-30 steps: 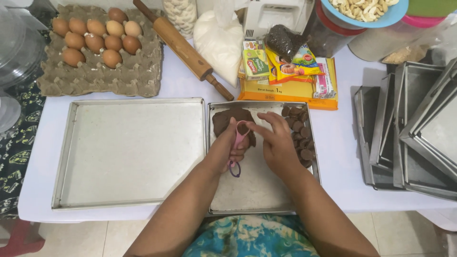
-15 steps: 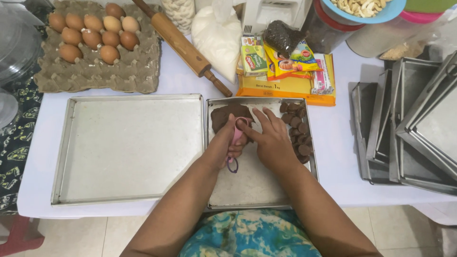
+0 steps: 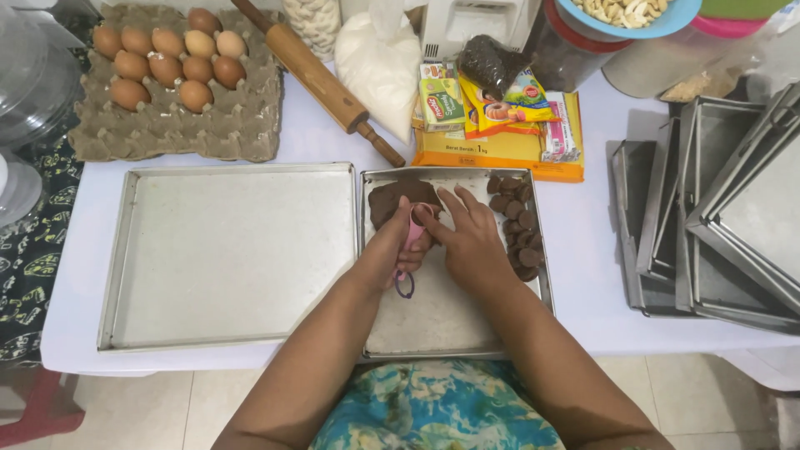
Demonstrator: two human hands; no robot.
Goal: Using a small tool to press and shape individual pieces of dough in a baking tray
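Note:
A small metal baking tray [image 3: 442, 321] lies in front of me with a slab of brown dough [image 3: 392, 198] at its far left corner. Several small brown dough pieces [image 3: 517, 225] are lined along its right side. My left hand [image 3: 398, 242] is closed around a pink tool with a purple ring end [image 3: 406, 283], its tip at the dough slab. My right hand [image 3: 467, 237] rests beside it, fingers touching the pink tool's upper end and the dough edge.
A larger bare baking tray [image 3: 225, 250] lies to the left. Stacked metal trays [image 3: 708, 217] sit at the right. At the back are an egg carton [image 3: 175, 83] with several eggs, a wooden rolling pin [image 3: 321, 79], a white bag of flour [image 3: 379, 62] and packets [image 3: 492, 117].
Both hands stay at the dough slab with only slight shifts. The view has drifted a little, moving the table contents slightly.

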